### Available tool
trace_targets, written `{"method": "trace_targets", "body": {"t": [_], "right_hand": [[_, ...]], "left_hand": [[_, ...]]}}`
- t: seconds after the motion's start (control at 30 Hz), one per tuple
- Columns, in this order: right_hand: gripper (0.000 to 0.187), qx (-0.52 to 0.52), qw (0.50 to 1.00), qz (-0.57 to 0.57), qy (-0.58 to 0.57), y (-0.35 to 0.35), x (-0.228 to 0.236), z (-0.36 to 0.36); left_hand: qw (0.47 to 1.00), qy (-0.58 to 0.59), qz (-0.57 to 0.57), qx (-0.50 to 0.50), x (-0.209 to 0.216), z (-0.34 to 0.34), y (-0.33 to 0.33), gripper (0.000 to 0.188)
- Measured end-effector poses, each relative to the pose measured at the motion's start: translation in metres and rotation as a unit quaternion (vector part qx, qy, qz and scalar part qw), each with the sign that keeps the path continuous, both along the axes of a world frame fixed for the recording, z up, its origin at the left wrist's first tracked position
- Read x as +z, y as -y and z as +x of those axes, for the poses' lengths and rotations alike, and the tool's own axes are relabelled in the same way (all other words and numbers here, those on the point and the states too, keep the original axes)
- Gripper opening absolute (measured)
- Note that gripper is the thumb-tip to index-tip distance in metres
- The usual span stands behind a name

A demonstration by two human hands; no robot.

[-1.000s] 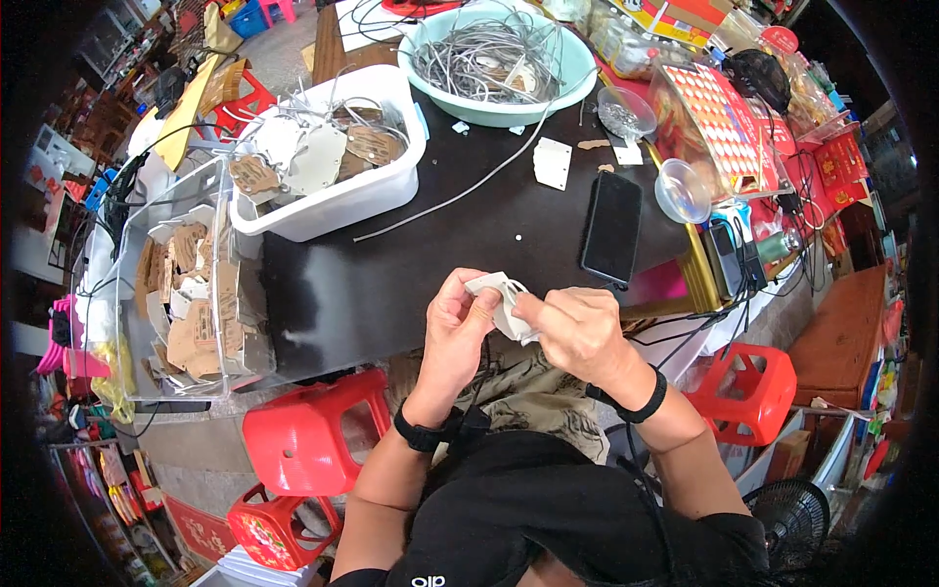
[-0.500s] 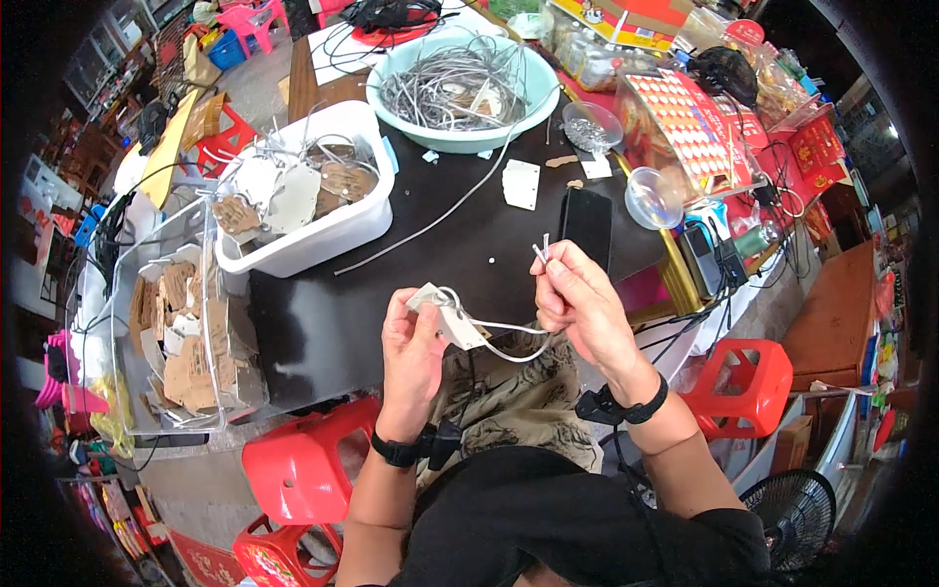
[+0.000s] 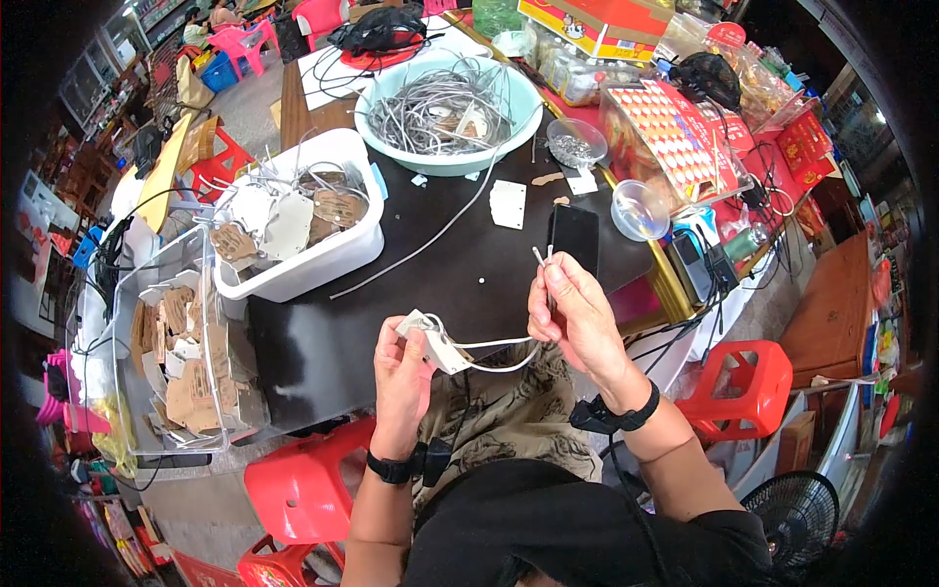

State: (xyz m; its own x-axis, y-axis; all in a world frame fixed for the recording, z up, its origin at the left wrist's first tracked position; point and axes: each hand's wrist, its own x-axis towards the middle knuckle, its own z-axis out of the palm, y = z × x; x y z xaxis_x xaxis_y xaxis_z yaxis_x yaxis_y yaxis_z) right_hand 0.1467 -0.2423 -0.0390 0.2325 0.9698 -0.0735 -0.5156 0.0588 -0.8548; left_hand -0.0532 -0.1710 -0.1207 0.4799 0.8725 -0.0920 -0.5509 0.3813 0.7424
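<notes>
Between the thumb and fingers of my left hand (image 3: 403, 377) is a small white card (image 3: 438, 350), tilted, with holes near its edge. A pale grey cord (image 3: 504, 366) loops through the card and runs in two strands to my right hand (image 3: 577, 308). That hand is closed on the cord's two ends, whose tips stick up above the thumb. Both hands are over the near edge of the dark table, a short way apart. A dark phone (image 3: 575, 237) lies just beyond my right hand.
A white tub (image 3: 313, 259) of cards stands left, beside a clear bin (image 3: 220, 391) of cardboard pieces. Behind is a pale green basin (image 3: 440, 161) of grey cords. Small clear bowls (image 3: 641, 217) and a loose card (image 3: 507, 203) lie right. Red stools (image 3: 738, 386) flank me.
The two cord ends in my right hand now stand closer to parallel instead of crossing. The strands between my hands look straighter. The view has shifted slightly.
</notes>
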Motion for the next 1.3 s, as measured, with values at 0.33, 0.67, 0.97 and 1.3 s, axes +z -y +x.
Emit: {"method": "trace_targets", "body": {"t": [0.33, 0.67, 0.97, 1.3], "right_hand": [[0.018, -0.094, 0.982, 0.162, -0.039, -0.008, 0.002, -0.007], [0.014, 0.003, 0.97, 0.241, -0.016, 0.023, 0.031, -0.028], [0.019, 0.004, 0.983, 0.179, -0.038, 0.035, 0.045, -0.026], [0.018, 0.097, 0.991, 0.052, -0.075, 0.056, 0.048, -0.048]], "left_hand": [[0.996, 0.002, -0.042, 0.08, -0.004, -0.008, -0.008, 0.012], [0.994, 0.06, -0.061, 0.068, -0.006, -0.007, -0.019, 0.015], [0.992, 0.082, -0.086, 0.051, 0.009, -0.01, -0.021, 0.011], [0.988, 0.047, -0.07, 0.132, 0.002, -0.005, -0.04, 0.013]]}}
